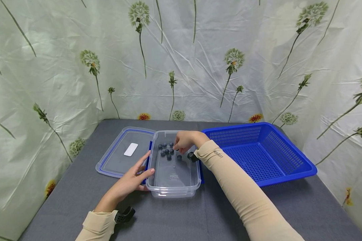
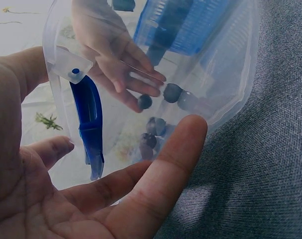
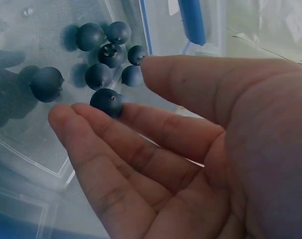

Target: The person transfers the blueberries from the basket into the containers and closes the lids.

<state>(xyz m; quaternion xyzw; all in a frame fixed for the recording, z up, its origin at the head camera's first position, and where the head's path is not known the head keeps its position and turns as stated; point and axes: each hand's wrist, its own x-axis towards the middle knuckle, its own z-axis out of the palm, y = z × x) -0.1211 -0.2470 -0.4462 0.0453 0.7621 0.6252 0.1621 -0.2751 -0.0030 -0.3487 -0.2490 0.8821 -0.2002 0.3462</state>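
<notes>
A clear plastic food container (image 1: 173, 174) holds several blueberries (image 1: 167, 151) towards its back. My left hand (image 1: 132, 180) rests against the container's left side, its fingers spread around a blue locking clip (image 2: 88, 119). Inside the container is my right hand (image 1: 185, 140), reaching down among the berries. Thumb and fingers stand apart in the right wrist view, and one blueberry (image 3: 106, 102) lies right at the fingertips. Another blueberry (image 3: 47, 84) sits by itself beyond the index finger. The container's lid (image 1: 117, 157), with blue-edged seal, lies flat to the left.
A blue plastic basket (image 1: 289, 170) with perforated walls stands right of the container, partly behind my right forearm. On the lid is a white label (image 1: 131, 149). Dark grey cloth covers the table (image 1: 175, 217), and a flowered curtain (image 1: 196, 67) hangs behind it.
</notes>
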